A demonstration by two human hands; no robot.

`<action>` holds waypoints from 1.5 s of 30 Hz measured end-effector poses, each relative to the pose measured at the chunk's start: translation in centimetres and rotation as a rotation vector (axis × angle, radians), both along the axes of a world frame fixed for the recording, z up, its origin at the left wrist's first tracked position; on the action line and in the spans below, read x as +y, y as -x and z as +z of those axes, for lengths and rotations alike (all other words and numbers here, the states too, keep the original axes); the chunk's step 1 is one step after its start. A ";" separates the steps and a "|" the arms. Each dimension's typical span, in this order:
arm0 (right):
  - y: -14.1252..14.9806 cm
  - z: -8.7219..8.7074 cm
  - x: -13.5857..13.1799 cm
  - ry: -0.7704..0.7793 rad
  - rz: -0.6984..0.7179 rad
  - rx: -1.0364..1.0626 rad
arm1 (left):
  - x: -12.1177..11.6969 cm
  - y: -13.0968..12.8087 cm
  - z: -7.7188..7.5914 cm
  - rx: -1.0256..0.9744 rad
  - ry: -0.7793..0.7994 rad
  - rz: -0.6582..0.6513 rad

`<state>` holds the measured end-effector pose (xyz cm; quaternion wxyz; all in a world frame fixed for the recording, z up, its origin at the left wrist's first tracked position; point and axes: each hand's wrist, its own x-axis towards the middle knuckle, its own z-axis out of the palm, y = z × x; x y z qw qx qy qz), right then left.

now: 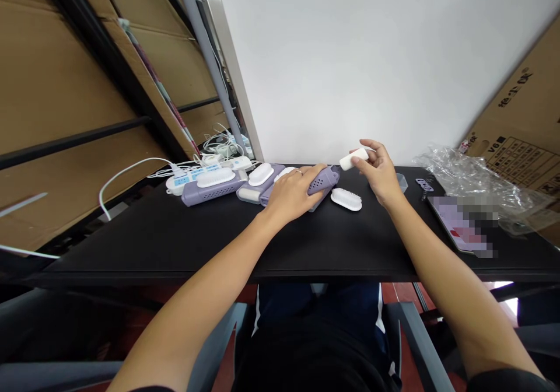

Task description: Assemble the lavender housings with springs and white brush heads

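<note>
My left hand (295, 192) is wrapped over a purple case with small holes (322, 180), which tilts at the back of the black table. Between the thumb and fingers of my right hand (377, 167) is a small white rounded block (353, 158), held above the table. A white oval brush head (346, 199) lies bristles up between my hands. Left of my left hand are more purple cases (214, 192), with white oval pieces (261, 174) resting on them. What lies under my left palm is partly hidden.
A power strip with white cables (196, 176) stands at the back left. Right of my right hand are a small clear container (401, 182), a purple perforated piece (424, 185), a phone (459, 223) and crumpled clear plastic (472, 176). A white wall (371, 59) rises behind.
</note>
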<state>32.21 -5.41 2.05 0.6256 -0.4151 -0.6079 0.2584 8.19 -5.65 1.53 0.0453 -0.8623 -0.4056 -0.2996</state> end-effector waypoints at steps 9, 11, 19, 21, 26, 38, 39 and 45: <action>0.1 -0.8 0.4 -0.073 -0.032 -0.135 | 0.0 0.1 0.1 0.019 0.016 0.029; 0.3 -0.7 0.0 -0.093 -0.083 -0.214 | 0.0 0.1 0.0 0.026 0.011 0.034; 1.2 -0.4 -1.7 -0.169 -0.162 -0.636 | 0.0 0.1 0.1 0.028 0.002 0.057; 1.3 -0.3 -1.9 -0.148 -0.178 -0.683 | -0.1 0.0 0.2 0.023 0.009 0.064; 1.3 -0.3 -2.1 -0.146 -0.200 -0.782 | -0.2 0.0 0.3 0.052 -0.007 0.071; 1.6 -0.5 -2.3 -0.106 0.081 -0.680 | 0.2 0.1 -0.1 0.025 -0.028 0.082; 1.6 -0.5 -2.3 -0.088 0.100 -0.648 | 0.2 0.1 -0.1 0.028 -0.032 0.080; 1.9 -0.2 -2.7 -0.011 0.198 -0.510 | 0.2 0.2 -0.1 0.062 -0.061 0.091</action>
